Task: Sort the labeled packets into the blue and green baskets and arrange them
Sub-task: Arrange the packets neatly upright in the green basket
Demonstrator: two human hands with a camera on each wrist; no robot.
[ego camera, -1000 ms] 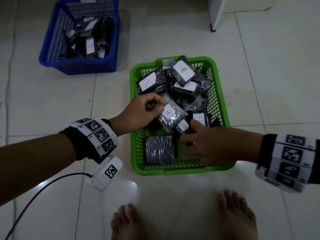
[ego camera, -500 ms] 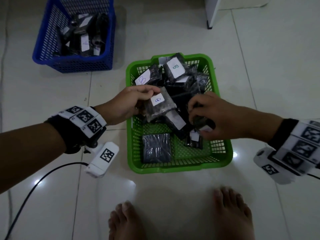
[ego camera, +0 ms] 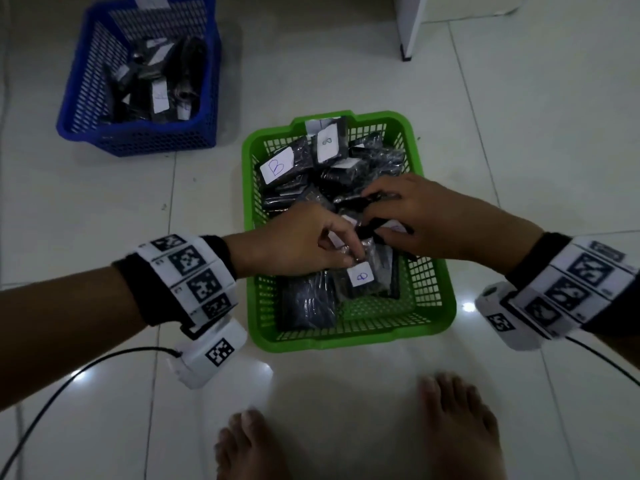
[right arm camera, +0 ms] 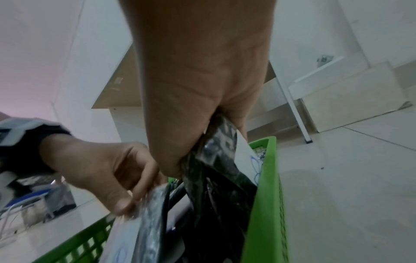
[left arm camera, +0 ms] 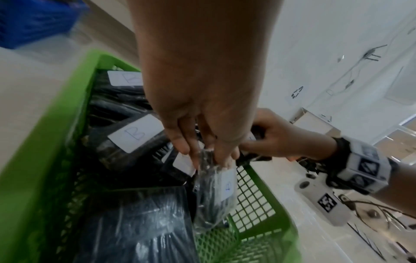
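The green basket (ego camera: 433, 306) sits on the floor in front of me, full of black packets with white labels marked B. My left hand (ego camera: 332, 247) pinches the top of one labeled packet (ego camera: 363, 275) and holds it upright near the basket's front; the left wrist view shows the same packet (left arm camera: 216, 192) hanging under my fingertips (left arm camera: 223, 153). My right hand (ego camera: 388, 220) grips another black packet (right arm camera: 220, 160) just right of it, over the basket's middle. The blue basket (ego camera: 138, 140) stands at the far left with several packets inside.
A flat dark packet (ego camera: 308, 303) lies in the green basket's front left corner. My bare feet (ego camera: 346, 441) stand on the white tiles just before the basket. A white furniture leg (ego camera: 410, 32) stands at the back right. Cables trail from both wrist cameras.
My left hand has carried its labeled packet down towards the basket's front and stood it upright. My right hand has lifted from the front right corner to the middle, now gripping a packet.
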